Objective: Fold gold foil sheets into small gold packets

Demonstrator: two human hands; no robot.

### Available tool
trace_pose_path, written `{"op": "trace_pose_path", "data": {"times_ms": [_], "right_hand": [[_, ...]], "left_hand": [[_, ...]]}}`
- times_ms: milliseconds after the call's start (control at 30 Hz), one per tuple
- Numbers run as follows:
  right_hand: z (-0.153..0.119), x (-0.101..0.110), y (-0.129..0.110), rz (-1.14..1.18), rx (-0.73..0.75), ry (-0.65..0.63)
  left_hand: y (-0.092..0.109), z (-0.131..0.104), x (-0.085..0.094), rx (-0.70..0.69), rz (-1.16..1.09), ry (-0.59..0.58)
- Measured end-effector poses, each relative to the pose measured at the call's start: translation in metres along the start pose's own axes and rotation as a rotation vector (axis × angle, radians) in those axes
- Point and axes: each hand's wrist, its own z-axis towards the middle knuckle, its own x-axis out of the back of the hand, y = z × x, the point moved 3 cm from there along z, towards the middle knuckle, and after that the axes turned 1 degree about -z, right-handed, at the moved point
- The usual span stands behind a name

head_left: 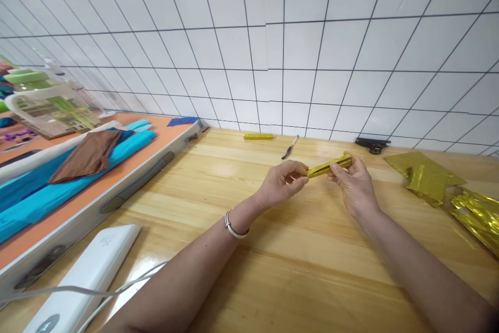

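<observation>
Above the wooden table I hold a narrow folded strip of shiny gold foil paper [323, 168] between both hands. My left hand [281, 182] pinches its left end with thumb and fingers. Around the right end, my right hand [354, 182] is closed, thumb in front and fingers behind. Lengthwise folds show along the strip, which tilts up slightly to the right. Another gold folded strip [258, 136] lies by the wall. A pen [290, 147] rests on the table just beyond my hands.
To the right lie gold foil sheets [432, 177] and a crinkled gold bundle [477, 216]. A black object [373, 145] sits against the tiled wall. At left, a raised orange surface [128, 167] holds blue rolls and a brown piece; a white device [86, 276] with cables is nearer.
</observation>
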Motion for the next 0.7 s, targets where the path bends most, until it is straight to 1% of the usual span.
{"op": "trace_pose_path", "data": {"times_ms": [100, 200, 333, 400, 467, 600, 700], "right_hand": [[0.000, 0.001, -0.001, -0.006, 0.025, 0.003], [-0.001, 0.001, -0.004, -0.031, 0.045, -0.008], [-0.004, -0.003, -0.009, -0.075, 0.065, -0.047], [-0.006, -0.005, -0.012, -0.106, 0.087, -0.077], [-0.009, -0.009, -0.016, -0.142, 0.109, -0.127], [-0.016, -0.015, -0.017, -0.247, 0.102, -0.241], [-0.020, -0.015, -0.012, -0.347, 0.098, -0.281]], "left_hand": [[-0.010, -0.002, -0.006, 0.047, -0.023, 0.036], [-0.016, -0.004, -0.013, 0.106, -0.058, 0.040], [-0.018, -0.008, -0.015, 0.153, 0.023, 0.018], [-0.020, -0.009, -0.016, 0.182, 0.099, -0.022], [-0.022, -0.011, -0.019, 0.210, 0.131, -0.089], [-0.024, -0.011, -0.025, 0.205, 0.080, -0.195], [-0.020, -0.008, -0.022, 0.182, 0.048, -0.241]]}}
